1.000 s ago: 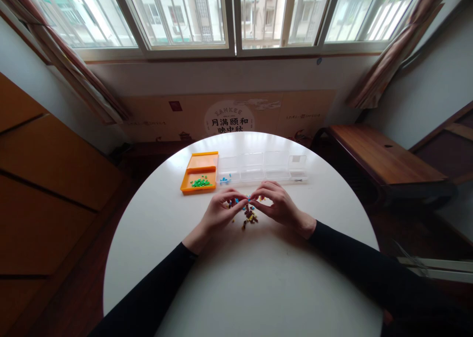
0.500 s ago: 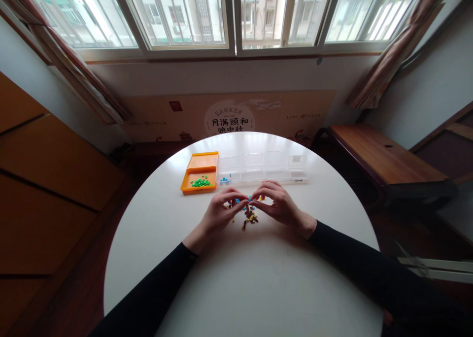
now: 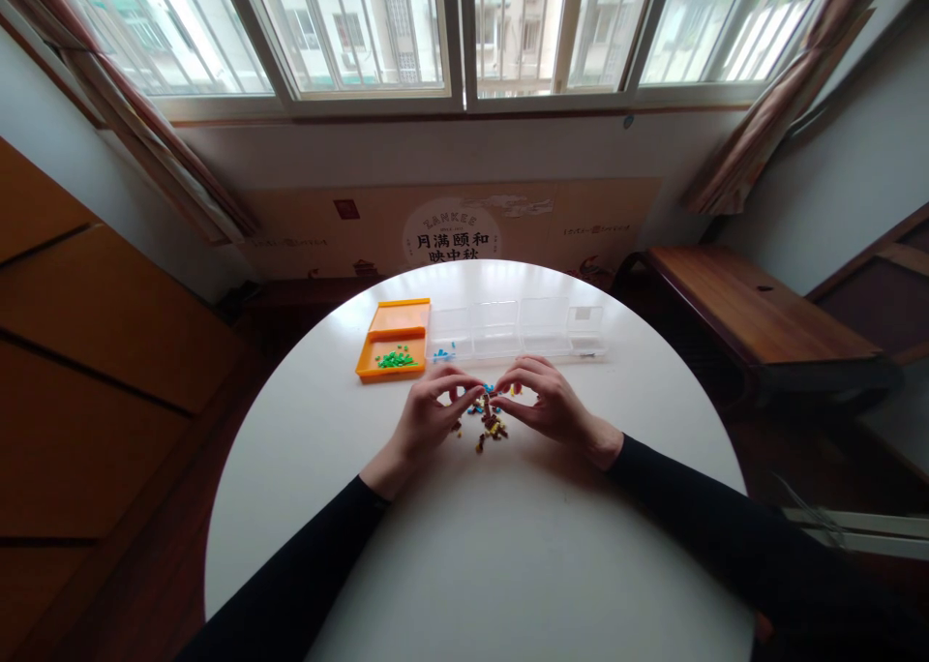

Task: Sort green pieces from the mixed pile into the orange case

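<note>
My left hand point(image 3: 434, 412) and my right hand point(image 3: 548, 406) face each other over a small pile of tiny toy bricks point(image 3: 494, 428) in brown, yellow and blue. Thumb and forefinger of each hand curl together in a pinch, the fingertips a short way apart. Blue and brown bits point(image 3: 489, 390) show in the gap between them; whether these are held or lie behind on the table is too small to tell. Bits of the pile are hidden behind the fingers. Just beyond my left hand lies an open orange box point(image 3: 359, 368) with green bricks point(image 3: 396, 358) in it.
A clear plastic case with compartments point(image 3: 496, 346) lies open beside the orange box, with some blue bricks point(image 3: 443, 352) at its left end. All this rests on a round white table point(image 3: 464, 565). A wooden bench point(image 3: 755, 294) stands to the right, below a window.
The fingertips of my two hands have drawn slightly apart, so more of the blue and brown bits shows between them. The boxes have stayed in place.
</note>
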A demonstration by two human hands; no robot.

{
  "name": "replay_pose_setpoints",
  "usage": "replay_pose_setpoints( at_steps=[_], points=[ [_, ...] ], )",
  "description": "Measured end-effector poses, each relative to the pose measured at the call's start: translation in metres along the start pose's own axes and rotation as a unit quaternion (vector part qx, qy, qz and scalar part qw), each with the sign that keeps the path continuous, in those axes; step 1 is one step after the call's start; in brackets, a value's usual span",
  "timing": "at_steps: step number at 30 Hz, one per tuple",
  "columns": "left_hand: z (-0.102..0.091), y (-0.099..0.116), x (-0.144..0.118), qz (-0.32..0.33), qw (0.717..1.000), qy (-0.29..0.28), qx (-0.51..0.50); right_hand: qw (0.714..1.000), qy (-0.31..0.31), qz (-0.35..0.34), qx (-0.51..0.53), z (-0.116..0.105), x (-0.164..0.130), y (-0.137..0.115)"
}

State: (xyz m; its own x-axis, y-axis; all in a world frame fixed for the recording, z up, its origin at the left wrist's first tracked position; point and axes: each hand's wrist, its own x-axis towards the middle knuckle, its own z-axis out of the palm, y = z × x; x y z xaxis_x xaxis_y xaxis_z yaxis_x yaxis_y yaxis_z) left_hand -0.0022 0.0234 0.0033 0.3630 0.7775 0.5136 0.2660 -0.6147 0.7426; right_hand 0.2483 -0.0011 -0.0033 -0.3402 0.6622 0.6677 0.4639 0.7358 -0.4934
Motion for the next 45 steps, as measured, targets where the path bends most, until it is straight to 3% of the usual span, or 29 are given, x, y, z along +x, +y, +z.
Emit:
replay_pose_setpoints(
  at_steps=[3, 7, 12, 19, 22, 25, 29, 36, 45],
  points=[
    [-0.008, -0.009, 0.008, 0.015, 0.993, 0.066, 0.092, 1.0, -0.003, 0.002, 0.006, 0.001, -0.001, 0.001],
    [-0.023, -0.029, 0.022, 0.014, 0.964, 0.129, 0.232, 1.0, -0.008, 0.004, 0.01, 0.003, -0.001, 0.001],
    [-0.03, -0.045, 0.028, 0.013, 0.945, 0.129, 0.301, 1.0, -0.018, 0.01, 0.007, 0.002, 0.001, 0.0],
    [-0.028, -0.045, 0.024, 0.004, 0.941, 0.126, 0.313, 0.999, -0.039, 0.012, 0.017, -0.001, 0.002, -0.004],
    [-0.029, -0.039, 0.02, 0.022, 0.956, 0.097, 0.276, 0.999, -0.037, 0.018, 0.009, 0.0, 0.001, -0.004],
    [-0.033, -0.029, 0.015, 0.051, 0.975, 0.001, 0.214, 0.999, -0.033, 0.019, 0.006, 0.0, 0.001, -0.003],
    [-0.042, -0.015, 0.01, 0.055, 0.976, -0.099, 0.187, 0.999, -0.032, 0.018, 0.007, -0.001, 0.001, -0.001],
    [-0.055, -0.011, 0.009, 0.022, 0.978, -0.146, 0.149, 0.999, -0.037, 0.016, 0.014, -0.001, -0.001, 0.003],
    [-0.053, -0.011, 0.009, 0.013, 0.98, -0.151, 0.131, 0.999, -0.039, 0.013, 0.012, -0.002, 0.0, 0.0]
  ],
)
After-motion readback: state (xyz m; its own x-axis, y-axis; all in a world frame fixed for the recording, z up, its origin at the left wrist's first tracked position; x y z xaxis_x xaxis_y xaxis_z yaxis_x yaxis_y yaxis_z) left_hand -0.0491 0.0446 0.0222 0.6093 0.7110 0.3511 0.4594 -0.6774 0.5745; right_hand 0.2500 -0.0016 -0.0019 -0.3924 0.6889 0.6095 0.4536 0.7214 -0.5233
